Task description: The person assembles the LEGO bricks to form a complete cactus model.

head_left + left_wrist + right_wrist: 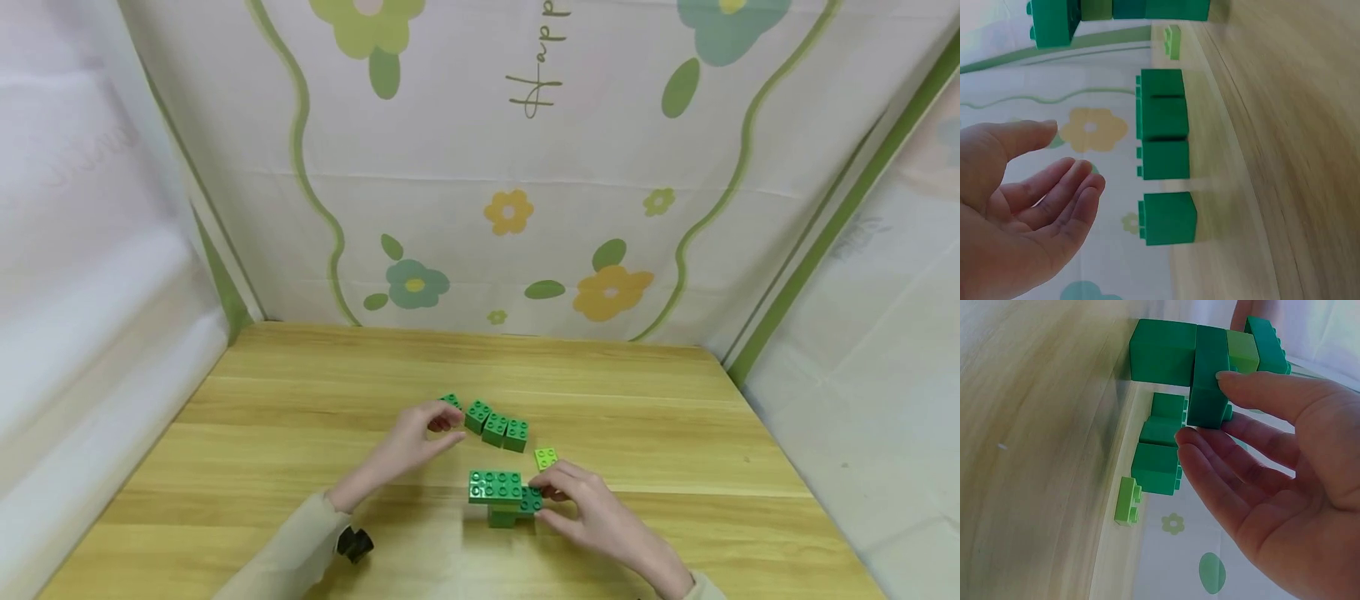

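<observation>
A stacked structure of toy building bricks stands on the table, with a wide green brick on top and a light green brick under it. My right hand pinches the green brick that juts from its right side, thumb on one edge and fingertips at the other. My left hand hovers left of the loose bricks with fingers loosely bent and nothing in them. In the left wrist view, a gap separates that hand from a row of green bricks.
Several loose green bricks lie in a slanting row beyond the structure. A thin lime-green brick lies just beyond the right hand. A wooden table carries everything, with flowered cloth walls at its back and sides.
</observation>
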Demonstrator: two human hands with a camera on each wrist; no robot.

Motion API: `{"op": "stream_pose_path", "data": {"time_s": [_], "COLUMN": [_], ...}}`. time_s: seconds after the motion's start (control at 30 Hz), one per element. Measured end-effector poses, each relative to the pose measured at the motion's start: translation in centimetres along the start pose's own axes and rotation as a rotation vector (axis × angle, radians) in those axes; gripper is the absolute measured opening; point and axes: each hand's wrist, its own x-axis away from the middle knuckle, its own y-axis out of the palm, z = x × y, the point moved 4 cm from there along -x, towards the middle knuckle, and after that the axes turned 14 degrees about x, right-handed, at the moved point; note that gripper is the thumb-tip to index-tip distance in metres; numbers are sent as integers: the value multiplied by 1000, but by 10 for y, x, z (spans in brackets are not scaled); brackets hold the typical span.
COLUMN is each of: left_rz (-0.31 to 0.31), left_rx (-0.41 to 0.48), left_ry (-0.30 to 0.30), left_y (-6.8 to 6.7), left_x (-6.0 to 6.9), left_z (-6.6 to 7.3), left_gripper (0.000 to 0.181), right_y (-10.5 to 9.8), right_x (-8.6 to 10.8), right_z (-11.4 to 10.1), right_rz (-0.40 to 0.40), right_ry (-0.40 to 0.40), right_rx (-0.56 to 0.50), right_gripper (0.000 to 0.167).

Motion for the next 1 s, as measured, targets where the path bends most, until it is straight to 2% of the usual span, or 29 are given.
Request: {"op": "stream_pose_path", "data": {"time_s": [0.17, 0.33, 0.47, 0.73, 1.0], "left_rz": [39, 81, 99, 97, 85], "left_rx": [-7, -78, -118, -217, -226], "left_ry": [-25, -40, -81, -131, -169], "left_y": [-7, -12, -14, -17, -16], "left_x": [-7, -14, -19, -25, -26], "left_z": [-12, -19, -24, -36, -48], "left_gripper": [18, 22, 26, 34, 38], "right_y": [0, 0, 0, 1, 0], "right_x": [0, 0, 0, 0, 0], "right_z": [-1, -1, -1, 0, -2], "right_rz": [11, 10, 9, -4, 12], "right_ry": [-9, -13, -12, 5, -6], "right_rx": [-2, -4, -4, -11, -14], "right_gripper": [31, 32, 32, 31, 32]}}
